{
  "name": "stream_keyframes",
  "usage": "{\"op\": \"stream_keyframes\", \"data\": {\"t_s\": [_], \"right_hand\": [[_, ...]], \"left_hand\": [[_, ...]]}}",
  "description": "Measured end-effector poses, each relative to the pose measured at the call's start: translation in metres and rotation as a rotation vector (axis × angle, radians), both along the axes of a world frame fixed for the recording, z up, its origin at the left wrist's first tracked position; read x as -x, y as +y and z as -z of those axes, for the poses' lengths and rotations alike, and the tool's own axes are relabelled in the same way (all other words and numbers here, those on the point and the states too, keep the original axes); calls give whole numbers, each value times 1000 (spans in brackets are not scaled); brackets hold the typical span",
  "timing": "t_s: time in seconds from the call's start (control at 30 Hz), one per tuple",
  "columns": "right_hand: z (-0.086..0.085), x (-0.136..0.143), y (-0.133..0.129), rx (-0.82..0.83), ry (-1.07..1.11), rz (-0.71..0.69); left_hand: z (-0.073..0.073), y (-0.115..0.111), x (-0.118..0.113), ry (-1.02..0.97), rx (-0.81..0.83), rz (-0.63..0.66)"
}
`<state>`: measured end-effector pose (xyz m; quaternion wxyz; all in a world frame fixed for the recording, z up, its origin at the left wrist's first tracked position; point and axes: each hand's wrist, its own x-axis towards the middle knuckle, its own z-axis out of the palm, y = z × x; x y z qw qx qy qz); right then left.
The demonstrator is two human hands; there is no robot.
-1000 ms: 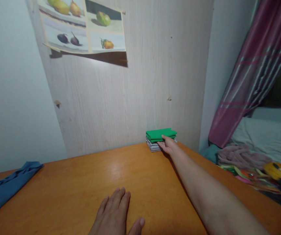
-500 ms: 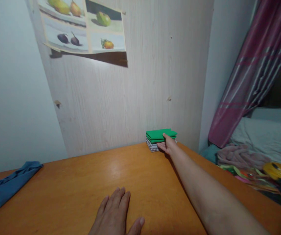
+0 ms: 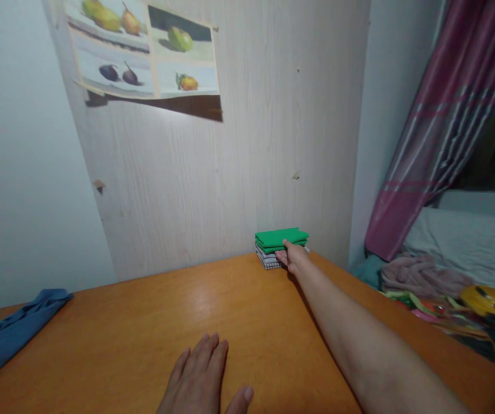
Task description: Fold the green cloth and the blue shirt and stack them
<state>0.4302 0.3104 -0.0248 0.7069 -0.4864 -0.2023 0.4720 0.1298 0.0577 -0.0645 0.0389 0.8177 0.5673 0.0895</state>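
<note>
At the back right of the table, a folded green cloth (image 3: 275, 237) tops a small stack against the wall. Under it lie folded grey and checked cloths (image 3: 269, 261). My right hand (image 3: 293, 256) is at the stack's front right corner, thumb against the green cloth and fingers lower, by the layers beneath. The green cloth's near edge lies between thumb and fingers; part of the fingers' contact is hidden. My left hand (image 3: 198, 374) rests palm down on the orange-brown wooden table (image 3: 144, 328), fingers stretched forward and thumb apart, holding nothing.
Blue fabric (image 3: 18, 333) lies crumpled at the table's left. Fruit pictures (image 3: 144, 52) hang on the pale wall panel. Right of the table are a purple-red curtain (image 3: 420, 149), a pinkish blanket (image 3: 424, 275) and a yellow object (image 3: 483, 300) among clutter.
The view has shifted slightly. My right thumb sits a little lower at the green cloth's near edge. The stack and my left hand stay in place.
</note>
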Motion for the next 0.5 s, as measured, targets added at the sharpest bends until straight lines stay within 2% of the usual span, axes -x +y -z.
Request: {"op": "stream_keyframes", "data": {"t_s": [0.33, 0.5], "right_hand": [[-3, 2, 1, -102, -1, 14], [1, -2, 1, -76, 21, -17]], "left_hand": [[-11, -4, -5, 46, -3, -7], [-13, -4, -7, 53, 19, -6]]}}
